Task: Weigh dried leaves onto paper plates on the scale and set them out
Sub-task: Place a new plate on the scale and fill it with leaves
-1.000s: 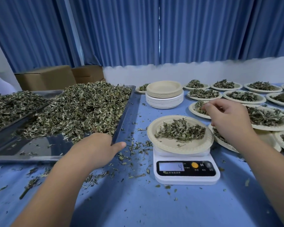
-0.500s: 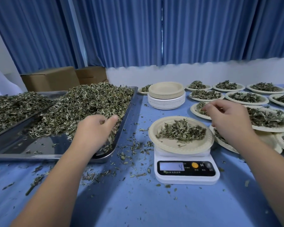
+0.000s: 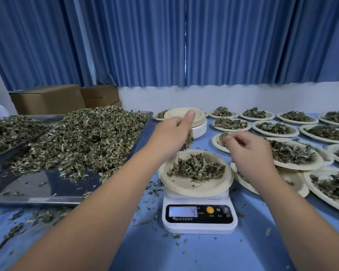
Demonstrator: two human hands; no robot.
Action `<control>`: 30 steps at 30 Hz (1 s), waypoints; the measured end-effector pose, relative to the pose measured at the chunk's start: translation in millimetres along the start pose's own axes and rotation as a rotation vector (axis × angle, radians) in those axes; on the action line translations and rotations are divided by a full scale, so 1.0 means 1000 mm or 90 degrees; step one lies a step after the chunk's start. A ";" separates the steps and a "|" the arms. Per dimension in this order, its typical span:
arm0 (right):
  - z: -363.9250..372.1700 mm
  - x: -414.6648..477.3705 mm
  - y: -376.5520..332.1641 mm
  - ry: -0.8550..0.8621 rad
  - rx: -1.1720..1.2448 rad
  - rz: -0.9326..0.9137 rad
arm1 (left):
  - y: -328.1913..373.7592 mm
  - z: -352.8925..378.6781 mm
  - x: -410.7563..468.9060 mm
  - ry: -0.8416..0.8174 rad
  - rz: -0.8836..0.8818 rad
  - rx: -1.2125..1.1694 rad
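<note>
Nearest on the blue desk [image 3: 184, 251] sits the white scale [image 3: 199, 214], its display showing a 4. On it rests a paper plate [image 3: 194, 189] with a loose mound of dried leaves [image 3: 198, 168]. The step in hand looks like topping up this portion. The left hand [image 3: 170, 133] hangs over the plate's far left rim, thumb up, its fingers closed round a clump of leaves [image 3: 187, 142]. The right hand [image 3: 249, 151] hovers just beyond the plate's right edge, fingers [image 3: 237, 141] curled in; whether they pinch any leaf I cannot tell. Next, probably, the clump should be let fall a little at a time while the display is watched. To the left lies a metal tray [image 3: 37, 184] heaped with leaves [image 3: 82, 137]. Farther back stand a stack of empty plates [image 3: 201, 126] and, to the right, rows of filled plates [image 3: 274, 128]
</note>
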State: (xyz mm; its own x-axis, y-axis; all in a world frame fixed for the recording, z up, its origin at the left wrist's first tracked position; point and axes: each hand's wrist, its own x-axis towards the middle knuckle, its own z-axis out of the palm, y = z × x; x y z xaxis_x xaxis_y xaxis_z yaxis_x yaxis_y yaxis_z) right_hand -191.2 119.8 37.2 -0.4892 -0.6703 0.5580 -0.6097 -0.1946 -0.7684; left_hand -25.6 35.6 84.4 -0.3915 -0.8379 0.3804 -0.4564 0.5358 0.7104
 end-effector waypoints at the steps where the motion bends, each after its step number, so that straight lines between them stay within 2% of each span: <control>1: 0.000 0.000 0.000 0.000 0.000 -0.003 | -0.001 0.004 -0.001 -0.034 -0.011 -0.003; 3: 0.000 0.001 0.001 -0.001 -0.002 -0.001 | -0.007 0.005 -0.004 -0.074 -0.027 -0.027; 9: 0.001 0.003 0.004 -0.017 0.008 0.008 | -0.018 -0.008 -0.013 -0.083 -0.067 -0.065; 14: 0.004 0.002 0.004 -0.013 -0.014 0.005 | -0.020 -0.006 -0.029 -0.107 -0.048 -0.058; 18: 0.004 0.002 0.004 -0.006 -0.010 0.008 | -0.023 -0.009 -0.034 -0.060 -0.028 -0.100; 22: 0.004 0.001 0.004 -0.010 -0.019 0.000 | -0.044 -0.017 -0.038 0.083 -0.031 -0.129; 26: 0.005 0.001 0.003 -0.011 -0.037 -0.006 | -0.071 -0.028 -0.039 0.122 -0.055 0.013; 30: 0.003 0.001 0.003 -0.029 -0.104 -0.018 | -0.083 -0.031 -0.039 0.131 -0.081 0.060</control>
State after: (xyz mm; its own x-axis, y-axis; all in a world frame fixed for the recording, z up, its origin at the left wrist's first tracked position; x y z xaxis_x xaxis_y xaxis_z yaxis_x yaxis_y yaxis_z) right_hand -192.2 116.6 34.2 -0.4445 -0.6985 0.5609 -0.7177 -0.0970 -0.6896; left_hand 51.9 21.1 28.7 -0.1595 -0.8977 0.4107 -0.5683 0.4237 0.7054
